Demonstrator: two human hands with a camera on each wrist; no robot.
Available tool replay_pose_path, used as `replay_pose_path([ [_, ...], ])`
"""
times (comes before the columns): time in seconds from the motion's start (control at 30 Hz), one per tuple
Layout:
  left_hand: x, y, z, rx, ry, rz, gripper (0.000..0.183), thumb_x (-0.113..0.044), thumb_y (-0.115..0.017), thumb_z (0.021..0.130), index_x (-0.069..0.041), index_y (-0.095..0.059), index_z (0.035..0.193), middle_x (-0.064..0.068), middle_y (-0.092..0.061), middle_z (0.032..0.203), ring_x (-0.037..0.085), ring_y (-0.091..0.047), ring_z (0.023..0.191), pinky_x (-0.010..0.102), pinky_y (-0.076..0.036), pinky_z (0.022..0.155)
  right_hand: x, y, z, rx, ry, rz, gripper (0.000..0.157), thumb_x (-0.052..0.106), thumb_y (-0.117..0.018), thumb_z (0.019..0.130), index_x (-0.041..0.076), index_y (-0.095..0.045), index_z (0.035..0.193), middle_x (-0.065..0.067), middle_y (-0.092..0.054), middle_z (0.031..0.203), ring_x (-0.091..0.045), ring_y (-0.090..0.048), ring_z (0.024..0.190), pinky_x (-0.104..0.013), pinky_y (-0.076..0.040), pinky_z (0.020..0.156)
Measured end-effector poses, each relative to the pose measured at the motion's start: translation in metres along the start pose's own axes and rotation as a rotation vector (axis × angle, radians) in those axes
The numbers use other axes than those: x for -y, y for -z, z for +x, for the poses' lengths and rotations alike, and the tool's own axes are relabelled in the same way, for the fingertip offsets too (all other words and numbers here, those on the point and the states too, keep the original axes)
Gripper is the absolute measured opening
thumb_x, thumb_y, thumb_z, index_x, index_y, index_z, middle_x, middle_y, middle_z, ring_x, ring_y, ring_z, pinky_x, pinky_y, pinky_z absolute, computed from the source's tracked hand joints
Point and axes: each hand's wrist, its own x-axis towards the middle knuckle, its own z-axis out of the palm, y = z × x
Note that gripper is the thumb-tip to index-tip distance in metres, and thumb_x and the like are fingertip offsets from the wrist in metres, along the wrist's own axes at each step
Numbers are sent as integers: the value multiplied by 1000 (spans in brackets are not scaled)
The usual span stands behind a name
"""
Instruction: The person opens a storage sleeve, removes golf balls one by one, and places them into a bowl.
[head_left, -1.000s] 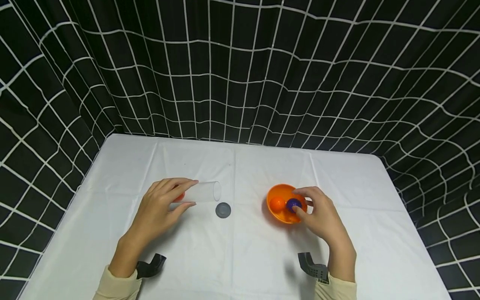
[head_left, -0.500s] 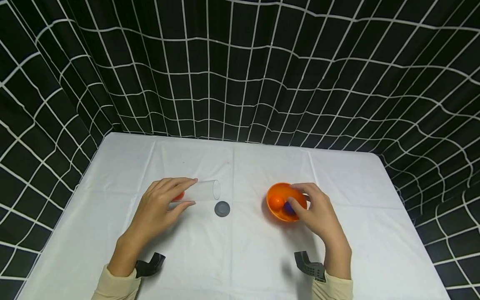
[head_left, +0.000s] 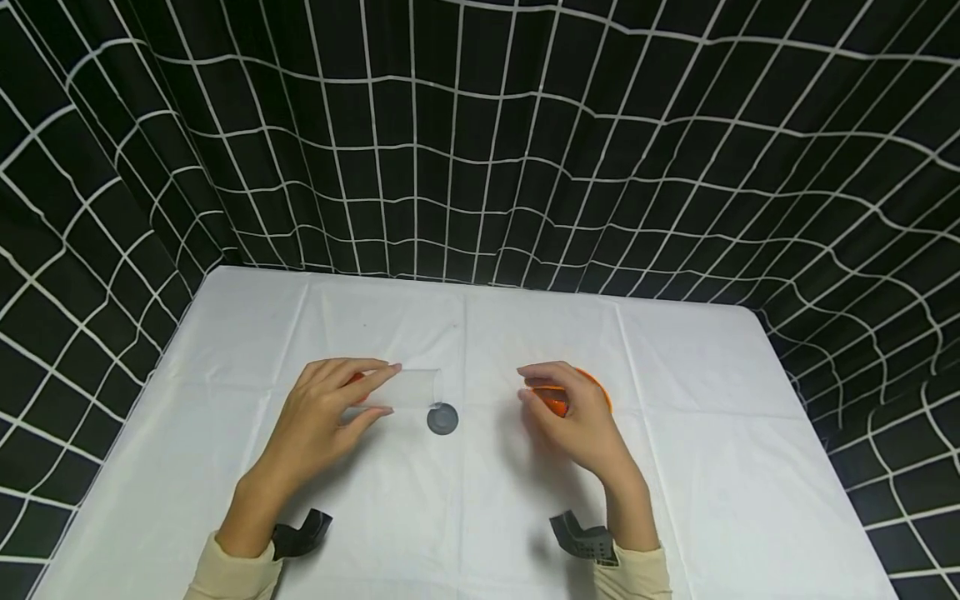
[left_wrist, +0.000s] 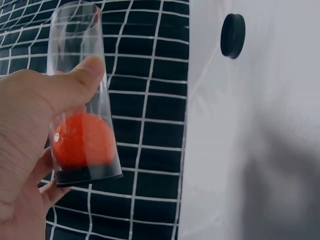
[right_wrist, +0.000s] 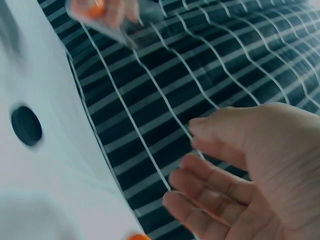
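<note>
In the left wrist view, my left hand (left_wrist: 30, 110) grips a clear plastic tube (left_wrist: 77, 45) round its side. An orange-red ball (left_wrist: 85, 140) sits inside it at the dark-capped end. In the head view the tube (head_left: 416, 389) lies sideways with its far end pointing right, close to a dark grey round cap (head_left: 442, 419). My right hand (head_left: 581, 417) hovers over the left side of an orange bowl (head_left: 600, 387), hiding most of it. Its fingers (right_wrist: 200, 175) are relaxed and apart from the thumb, and nothing shows between them. The purple ball is out of sight.
A white cloth covers the table (head_left: 690, 367). Black curtain with a white net (head_left: 480, 150) encloses the back and sides. A dark wrist mount (head_left: 300, 533) sits on the left wrist and another (head_left: 581, 537) on the right.
My right hand has moved left from the purple ball in the bowl and now covers much of the bowl. My left hand keeps its grip on the tube, whose open end has tipped down slightly.
</note>
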Motion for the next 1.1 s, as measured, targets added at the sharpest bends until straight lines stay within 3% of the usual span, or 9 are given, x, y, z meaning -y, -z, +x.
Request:
replay_pose_path([
  [0.2, -2, -1, 0, 9, -17, 20, 56, -18, -91, 82, -24, -73, 135, 3, -75, 124, 25, -68, 111, 48, -45, 100, 13, -34, 5, 66, 33, 228, 34, 4, -76, 96, 4, -70, 129, -15, -69, 129, -37, -71, 118, -26, -61, 99],
  [0.4, -2, 1, -1, 21, -16, 57, 57, -19, -91, 82, -26, -73, 135, 3, -74, 124, 24, -68, 111, 48, -44, 102, 19, -65, 8, 101, 28, 430, 39, 0, -75, 95, 0, -66, 133, -22, -65, 135, -47, -66, 123, -24, -59, 101],
  [0.67, -2, 3, 0, 22, -25, 122, 58, -16, -92, 81, -27, -74, 135, 3, -74, 124, 25, -68, 111, 49, -44, 104, 21, -79, 9, 140, 0, 468, 42, 2, -74, 96, -7, -62, 136, -33, -62, 138, -47, -66, 124, -19, -58, 100],
  [0.9, -3, 4, 1, 25, -35, 142, 57, -15, -92, 80, -26, -75, 133, 3, -74, 124, 26, -67, 110, 49, -44, 104, 22, -84, 9, 144, -65, 439, 37, 8, -74, 98, 3, -66, 134, -28, -68, 133, -38, -69, 123, -18, -58, 99],
  [1.1, -4, 5, 1, 30, -40, 169, 56, -16, -92, 80, -26, -75, 132, 3, -74, 124, 26, -67, 111, 49, -45, 103, 21, -89, 9, 135, -80, 446, 39, 8, -73, 99, 3, -64, 137, -28, -66, 135, -36, -70, 123, -20, -60, 97],
])
